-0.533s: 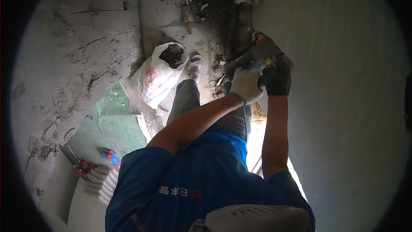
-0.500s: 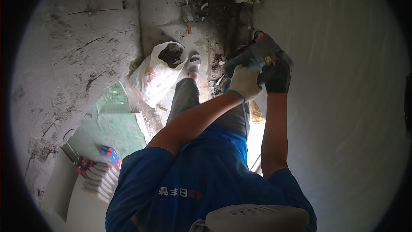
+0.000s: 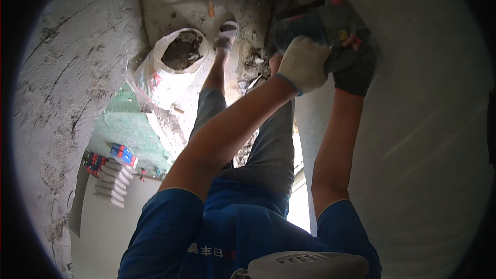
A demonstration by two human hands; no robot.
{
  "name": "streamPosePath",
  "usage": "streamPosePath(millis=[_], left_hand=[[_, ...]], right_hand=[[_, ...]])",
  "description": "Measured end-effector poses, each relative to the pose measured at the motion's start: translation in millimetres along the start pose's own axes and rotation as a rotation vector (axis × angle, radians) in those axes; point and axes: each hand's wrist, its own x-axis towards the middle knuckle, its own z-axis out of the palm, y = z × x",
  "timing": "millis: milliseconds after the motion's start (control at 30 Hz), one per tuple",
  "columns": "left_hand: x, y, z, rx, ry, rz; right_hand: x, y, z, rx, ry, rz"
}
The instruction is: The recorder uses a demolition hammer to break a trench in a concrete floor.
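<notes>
Power tool (image 3: 323, 23), dark with blue body: likely heavy, rigid; best held two-handed by its body and handle. Left hand (image 3: 304, 64), pale glove, wraps its near side; right hand (image 3: 354, 70), dark glove, clasps it beside the white wall (image 3: 423, 139).

We are on a building site: bare plastered wall (image 3: 429, 139), rubble-strewn concrete floor (image 3: 62, 72), an open rubble sack (image 3: 168, 70), stacked bags (image 3: 108, 183).

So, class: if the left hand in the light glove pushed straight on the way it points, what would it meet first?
The power tool: the left hand already grips its body. Beyond it probably lies the rubble-strewn floor, though depth is unclear.
</notes>
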Motion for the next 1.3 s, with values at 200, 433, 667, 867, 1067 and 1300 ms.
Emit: streamPosePath(millis=[200, 433, 667, 867, 1067, 1300], left_hand=[[28.2, -30.6, 10.8, 0.039, -0.074, 0.008], [37.4, -56.6, 16.4, 0.019, -0.175, 0.002], [40.4, -67.3, 22.0, -0.026, -0.198, -0.003], [45.9, -76.9, 21.0, 0.053, -0.328, 0.017], [13.9, -44.0, 19.8, -0.131, -0.261, -0.064], [-37.1, 13.5, 4.6, -0.422, 0.052, -0.359]], right_hand=[[25.9, 2.0, 22.3, 0.022, -0.023, -0.022], [38.1, 22.6, 33.6, 0.018, 0.177, 0.005], [52.5, 33.0, 40.4, -0.089, 0.361, 0.022], [45.8, 40.2, 40.2, 0.076, 0.344, 0.03], [10.1, 15.2, 21.4, -0.132, 0.023, 0.084], [-37.0, -13.8, 80.4, -0.813, -0.122, 0.103]])
